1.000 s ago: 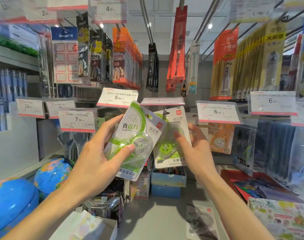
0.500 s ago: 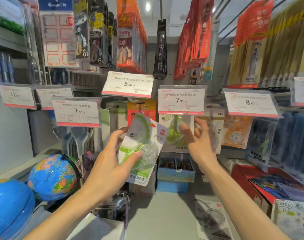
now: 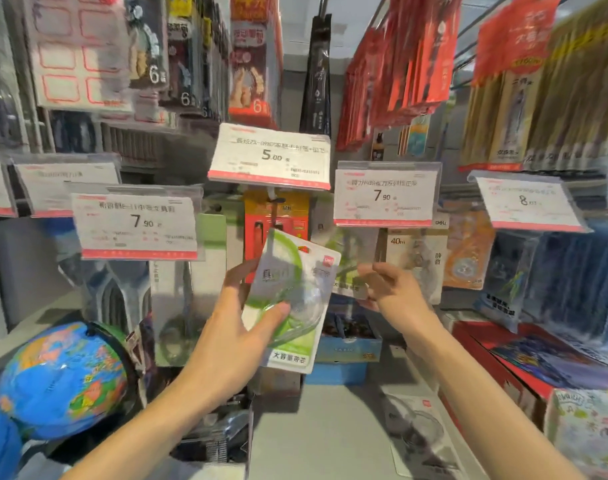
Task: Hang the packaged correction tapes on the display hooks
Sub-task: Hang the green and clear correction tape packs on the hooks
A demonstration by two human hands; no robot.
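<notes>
My left hand [image 3: 238,329] grips a green and white packaged correction tape [image 3: 297,271], thumb on its clear blister, and holds it tilted in front of the display. Behind it, a second green correction tape package [image 3: 347,268] hangs under the 7.90 price tag [image 3: 385,197]; the hook itself is hidden by the tag. My right hand [image 3: 394,291] is just to the right of that hanging package with loosely curled fingers holding nothing. Another packaged tape [image 3: 422,433] lies flat on the shelf [image 3: 316,420] below.
Two blue globes [image 3: 66,379] sit at lower left. Red and printed boxes [image 3: 538,358] fill the lower right, and a blue box [image 3: 347,346] stands at the shelf back. Price tags such as the 5.00 one [image 3: 271,157] and rows of hanging packs crowd above.
My right hand has come down and away from the package that now hangs under the 7.90 tag. My left hand has carried its package up and toward the display.
</notes>
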